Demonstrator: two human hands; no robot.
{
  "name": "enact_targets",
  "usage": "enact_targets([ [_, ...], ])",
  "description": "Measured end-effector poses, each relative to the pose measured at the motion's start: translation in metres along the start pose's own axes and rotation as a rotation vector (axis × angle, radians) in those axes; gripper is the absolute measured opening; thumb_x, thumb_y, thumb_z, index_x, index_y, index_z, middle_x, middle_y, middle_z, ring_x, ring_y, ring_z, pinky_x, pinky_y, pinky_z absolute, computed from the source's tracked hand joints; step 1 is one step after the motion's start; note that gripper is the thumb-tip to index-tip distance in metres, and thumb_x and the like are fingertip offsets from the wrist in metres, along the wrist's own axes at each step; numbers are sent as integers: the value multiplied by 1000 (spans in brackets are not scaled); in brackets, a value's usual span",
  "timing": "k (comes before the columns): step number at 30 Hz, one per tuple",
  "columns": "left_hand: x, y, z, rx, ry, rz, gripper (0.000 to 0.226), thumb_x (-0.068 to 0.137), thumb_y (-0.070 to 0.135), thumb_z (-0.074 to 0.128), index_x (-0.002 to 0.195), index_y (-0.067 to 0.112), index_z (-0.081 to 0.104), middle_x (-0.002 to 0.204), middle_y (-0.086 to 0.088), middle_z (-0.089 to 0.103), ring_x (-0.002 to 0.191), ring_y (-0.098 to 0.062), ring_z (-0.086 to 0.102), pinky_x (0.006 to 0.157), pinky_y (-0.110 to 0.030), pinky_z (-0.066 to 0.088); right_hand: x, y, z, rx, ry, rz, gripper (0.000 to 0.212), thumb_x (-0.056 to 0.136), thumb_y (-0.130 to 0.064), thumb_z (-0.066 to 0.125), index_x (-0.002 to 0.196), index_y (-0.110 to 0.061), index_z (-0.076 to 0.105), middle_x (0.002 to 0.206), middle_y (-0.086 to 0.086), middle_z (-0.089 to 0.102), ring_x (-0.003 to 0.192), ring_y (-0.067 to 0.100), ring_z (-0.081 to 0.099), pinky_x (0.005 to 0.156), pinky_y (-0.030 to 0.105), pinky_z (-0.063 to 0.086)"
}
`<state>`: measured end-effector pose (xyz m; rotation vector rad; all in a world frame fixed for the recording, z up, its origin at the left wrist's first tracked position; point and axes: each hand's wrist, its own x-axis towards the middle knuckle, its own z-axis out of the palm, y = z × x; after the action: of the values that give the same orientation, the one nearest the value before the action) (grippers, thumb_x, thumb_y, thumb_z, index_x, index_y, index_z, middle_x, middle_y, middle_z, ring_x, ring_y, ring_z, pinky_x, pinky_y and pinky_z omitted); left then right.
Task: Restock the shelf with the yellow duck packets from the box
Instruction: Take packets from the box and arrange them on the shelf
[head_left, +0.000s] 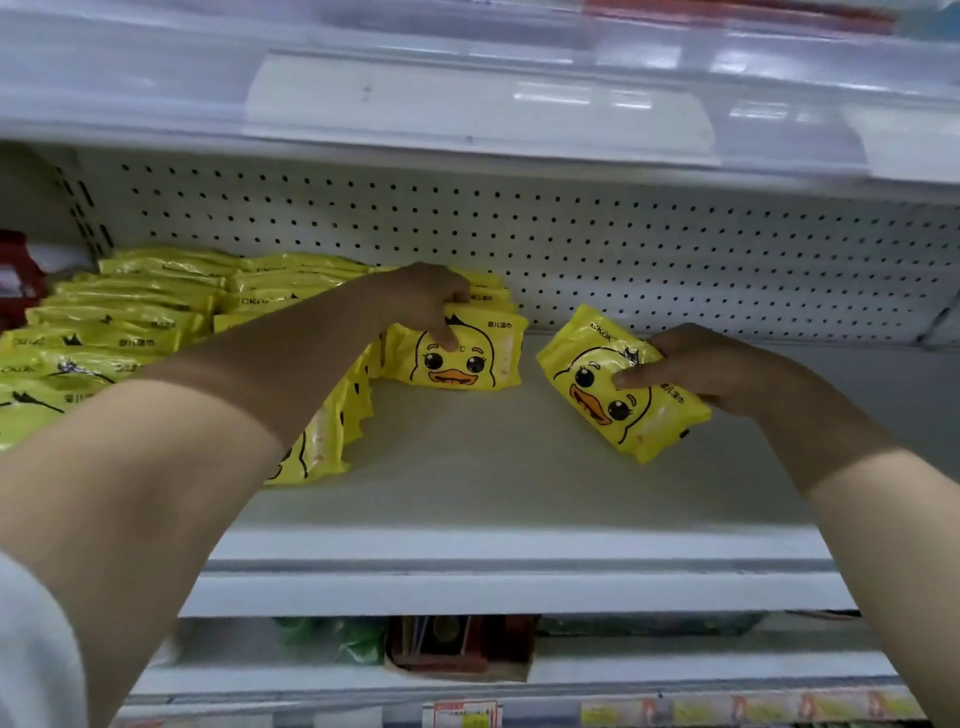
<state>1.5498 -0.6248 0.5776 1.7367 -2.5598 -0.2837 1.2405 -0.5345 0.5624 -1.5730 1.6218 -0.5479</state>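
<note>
Left forearm (156, 441) nearest; left hand (421, 299) grips standing packet (483, 358) at 12 o'clock. At 3 o'clock, right hand (696, 364) pinches tilted packet (639, 421).

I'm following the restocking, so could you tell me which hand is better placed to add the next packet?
Probably the right. The right hand grips a tilted packet at the bare part of the shelf, just right of the standing packet that the left hand is busy steadying.

- packet rows (130, 312) on the left part of the shelf (467, 493);
- one upright packet (467, 364) at their right end, under the left hand (421, 301);
- a tilted packet (597, 384) further right, in the right hand (696, 364)
</note>
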Motion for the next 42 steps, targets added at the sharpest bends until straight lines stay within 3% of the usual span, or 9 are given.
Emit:
enact_targets([
  [11,-21,-3,19,59,291,-21,78,66,45,84,130,18,48,127,-9,50,121,-27,41,94,-38,42,-3,-31,9,-36,-52,-49,31,77,-19,83,104,-8,75,92,9,77,85,28,75,79,40,60],
  [15,-47,27,-1,-193,476,221,77,78,54,73,141,18,45,139,-5,50,130,-23,41,101,-30,35,-12,-51,17,-86,-88,-97,26,77,-22,83,100,-11,76,91,7,78,82,22,75,70,32,61],
  [18,-70,57,-16,-194,280,386,85,72,53,78,144,25,42,138,6,54,126,-11,47,101,-24,37,-17,-66,31,-165,-95,-174,25,74,-27,86,94,-14,78,88,5,78,77,17,74,74,32,59],
  [21,-80,64,-14,-129,93,327,87,69,47,83,143,30,41,123,5,58,112,-11,52,89,-25,44,-20,-75,49,-179,-71,-244,23,70,-30,88,87,-18,79,85,5,77,75,16,72,75,32,56],
  [24,-86,51,-7,-156,84,272,75,71,41,83,137,26,49,109,5,56,99,-10,52,75,-24,42,-16,-72,59,13,-19,-287,28,70,-25,89,94,-16,78,93,5,77,86,21,72,82,37,55],
  [28,-91,26,1,-301,113,205,34,76,37,80,101,18,67,90,7,64,82,-9,57,61,-19,41,-14,-54,68,407,-35,-253,27,81,-9,78,106,-12,72,104,5,75,95,18,71,83,30,58],
  [31,-94,11,1,-357,146,144,34,76,38,80,100,15,70,89,4,66,77,-5,58,64,-24,44,-12,-37,79,412,-120,-203,28,85,-8,73,112,-10,69,110,9,75,98,20,71,81,29,60],
  [35,-94,-3,1,-391,127,94,35,75,39,81,101,19,70,94,0,70,86,-14,64,77,-32,51,-5,-27,92,509,-131,-222,28,86,-4,71,113,-1,68,108,13,74,94,22,72,78,26,59],
  [42,-83,-8,-3,-302,117,97,35,75,37,81,102,20,66,91,7,62,84,-10,55,63,-17,39,4,-22,101,323,43,-270,14,83,-11,78,90,1,73,78,15,74,69,18,72,63,24,59],
])
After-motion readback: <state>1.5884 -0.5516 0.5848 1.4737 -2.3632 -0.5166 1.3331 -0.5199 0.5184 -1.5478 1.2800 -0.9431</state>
